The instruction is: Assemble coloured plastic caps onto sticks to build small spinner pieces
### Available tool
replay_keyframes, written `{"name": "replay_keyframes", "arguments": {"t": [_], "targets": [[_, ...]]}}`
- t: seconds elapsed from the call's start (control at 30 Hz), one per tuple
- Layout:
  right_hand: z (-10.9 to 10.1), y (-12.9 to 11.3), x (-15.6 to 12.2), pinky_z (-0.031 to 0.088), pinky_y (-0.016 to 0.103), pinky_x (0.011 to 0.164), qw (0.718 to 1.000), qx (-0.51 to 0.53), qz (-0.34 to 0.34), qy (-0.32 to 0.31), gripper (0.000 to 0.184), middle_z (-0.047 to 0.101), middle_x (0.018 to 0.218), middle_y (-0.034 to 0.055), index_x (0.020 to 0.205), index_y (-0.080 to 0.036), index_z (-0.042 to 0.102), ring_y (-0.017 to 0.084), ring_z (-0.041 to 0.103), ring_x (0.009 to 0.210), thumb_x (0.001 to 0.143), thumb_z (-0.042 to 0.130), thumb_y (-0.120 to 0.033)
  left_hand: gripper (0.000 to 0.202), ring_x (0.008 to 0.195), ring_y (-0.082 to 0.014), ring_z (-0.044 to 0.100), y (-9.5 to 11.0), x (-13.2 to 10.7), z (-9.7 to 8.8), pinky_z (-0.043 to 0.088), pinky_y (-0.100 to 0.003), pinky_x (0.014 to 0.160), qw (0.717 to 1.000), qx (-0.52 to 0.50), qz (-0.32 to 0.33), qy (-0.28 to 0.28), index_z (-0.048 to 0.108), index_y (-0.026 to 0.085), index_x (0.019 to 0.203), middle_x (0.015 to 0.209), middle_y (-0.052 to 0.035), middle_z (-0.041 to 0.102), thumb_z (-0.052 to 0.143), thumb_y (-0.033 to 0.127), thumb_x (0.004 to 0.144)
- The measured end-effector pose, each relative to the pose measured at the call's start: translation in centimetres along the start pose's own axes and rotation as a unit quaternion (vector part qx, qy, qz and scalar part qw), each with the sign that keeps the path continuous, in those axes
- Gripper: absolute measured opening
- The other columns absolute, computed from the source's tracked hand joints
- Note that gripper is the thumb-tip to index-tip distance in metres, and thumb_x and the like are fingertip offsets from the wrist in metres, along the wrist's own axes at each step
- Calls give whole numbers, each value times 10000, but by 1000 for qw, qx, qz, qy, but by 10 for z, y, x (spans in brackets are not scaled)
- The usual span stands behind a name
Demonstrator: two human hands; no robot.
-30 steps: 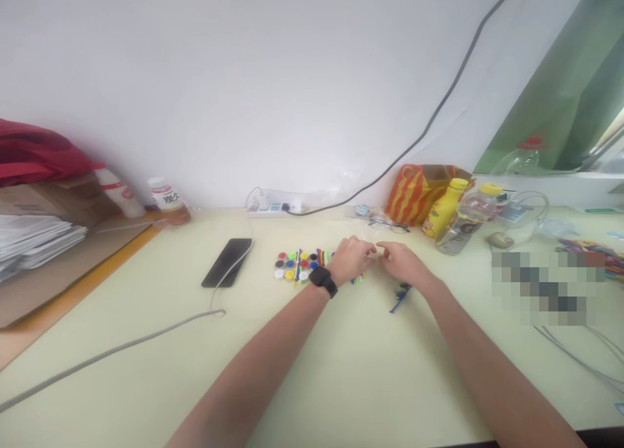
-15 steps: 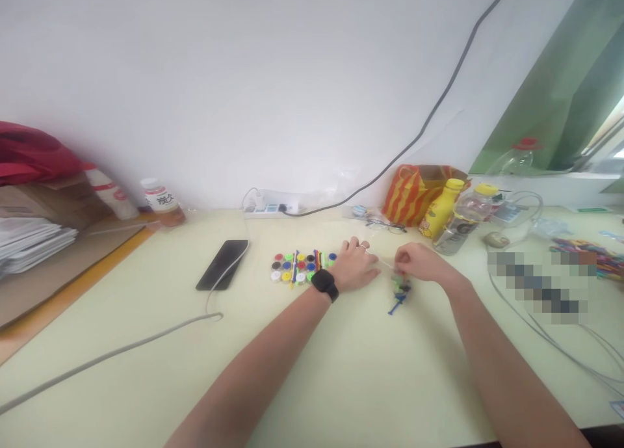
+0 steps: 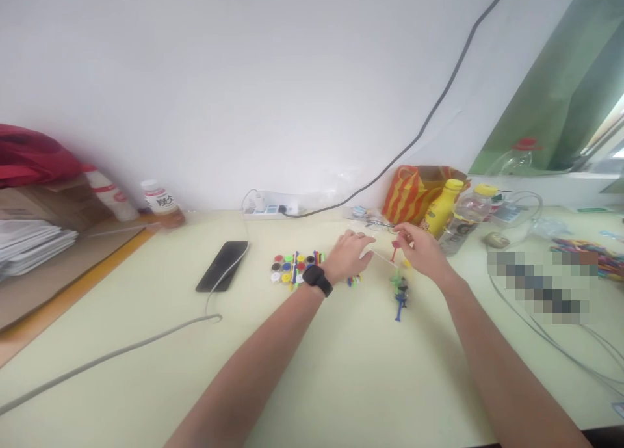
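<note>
My left hand [image 3: 347, 256], with a black watch on its wrist, has thumb and index finger around one end of a thin white plastic stick [image 3: 384, 259]. Its other end reaches a cluster of small plastic pieces, among them green [image 3: 398, 281] and blue [image 3: 400, 307] ones, with some black. Above the cluster my right hand [image 3: 419, 250] pinches a red plastic piece [image 3: 395, 250] with a round top and a thin stem pointing down. Whether the red piece touches the white stick I cannot tell. A yellow bit [image 3: 406, 264] shows under the right hand.
Rows of coloured round caps [image 3: 286, 266] with sticks lie left of my left hand. A black phone [image 3: 222, 266] with a cable is further left. Bottles [image 3: 441, 207], a striped bag [image 3: 407, 191] and a power strip [image 3: 273, 205] stand along the wall.
Both hands have moved slightly up and away from me, the left also a little leftward. The red piece and white stick now show clearly, and small coloured sticks appear below my left hand.
</note>
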State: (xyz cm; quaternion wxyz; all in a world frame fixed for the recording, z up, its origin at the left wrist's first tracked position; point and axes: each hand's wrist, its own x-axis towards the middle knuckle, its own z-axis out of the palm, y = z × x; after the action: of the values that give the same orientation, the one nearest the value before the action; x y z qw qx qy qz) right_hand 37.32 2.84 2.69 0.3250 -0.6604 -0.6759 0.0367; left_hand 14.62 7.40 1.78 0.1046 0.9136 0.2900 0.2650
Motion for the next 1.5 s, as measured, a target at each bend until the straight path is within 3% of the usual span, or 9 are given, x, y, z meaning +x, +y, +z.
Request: {"name": "replay_keyframes", "arguments": {"t": [0.1, 0.27, 0.37, 0.47, 0.57, 0.83, 1.13, 1.4, 1.5], "targets": [[3, -19, -4, 513, 341, 810, 996, 85, -23, -15, 239, 736, 894, 42, 1148, -239, 610, 224, 707, 858, 930, 511, -249, 395, 1114, -243, 626, 8, 6, -4, 507, -391, 995, 991, -132, 17, 36, 595, 212, 1345, 1299, -94, 677, 588, 333, 969], [14, -42, -9, 545, 361, 833, 976, 214, -44, -2, 227, 714, 933, 59, 1109, -239, 599, 228, 691, 881, 910, 586, -348, 221, 887, -192, 688, 15, 11, -7, 564, -316, 827, 976, -213, 21, 43, 682, 178, 1115, 1029, -75, 747, 644, 226, 903], [19, -42, -7, 552, 350, 771, 942, 332, 17, 43, 356, 679, 938, 52, 1126, -240, 575, 216, 667, 852, 863, 666, -463, 237, 844, -176, 701, 12, 12, -7, 581, -299, 798, 962, -261, 1, 78, 695, 153, 1132, 975, -79, 755, 602, 202, 920], [18, -40, -6, 510, 312, 662, 889, 447, 97, -27, 375, 658, 895, 41, 1058, -223, 636, 177, 615, 746, 843, 690, -526, 267, 869, -171, 721, 9, 12, -8, 596, -292, 820, 944, -316, 0, 97, 707, 147, 1155, 1025, -91, 761, 585, 185, 921], [14, -42, -7, 453, 298, 629, 846, 509, 105, -119, 350, 616, 765, 11, 1010, -204, 701, 141, 537, 663, 834, 735, -504, 205, 869, -169, 728, 8, 12, -9, 603, -298, 842, 936, -338, 12, 100, 712, 141, 1080, 1036, -93, 757, 606, 186, 910], [12, -37, -8, 476, 328, 733, 802, 561, 139, -152, 429, 676, 851, 20, 1149, -239, 705, 155, 566, 731, 761, 833, -368, 94, 860, -166, 702, 2, 10, -14, 588, -306, 846, 948, -306, 34, 85, 658, 151, 956, 940, -66, 722, 664, 194, 872], [17, -27, -7, 469, 315, 692, 817, 532, 109, -193, 118, 609, 750, -3, 832, -217, 650, 134, 505, 649, 800, 714, -310, 214, 875, -175, 626, 9, 11, -18, 529, -295, 829, 974, -205, 85, 30, 707, 169, 1017, 999, -59, 682, 647, 138, 814], [15, -35, -10, 388, 272, 598, 846, 479, 96, -213, 199, 585, 783, -16, 978, -224, 625, 110, 407, 601, 802, 615, -316, 113, 804, -163, 610, 8, 10, -14, 495, -275, 748, 973, -221, 57, 19, 660, 175, 927, 909, -30, 676, 676, 186, 816], [18, -27, -7, 305, 258, 529, 877, 430, 106, -186, 269, 539, 709, -31, 1061, -225, 644, 113, 362, 551, 834, 575, -353, 106, 809, -167, 619, 8, 9, -10, 483, -274, 736, 979, -200, 34, 21, 641, 183, 902, 884, -17, 681, 657, 155, 801]]}}
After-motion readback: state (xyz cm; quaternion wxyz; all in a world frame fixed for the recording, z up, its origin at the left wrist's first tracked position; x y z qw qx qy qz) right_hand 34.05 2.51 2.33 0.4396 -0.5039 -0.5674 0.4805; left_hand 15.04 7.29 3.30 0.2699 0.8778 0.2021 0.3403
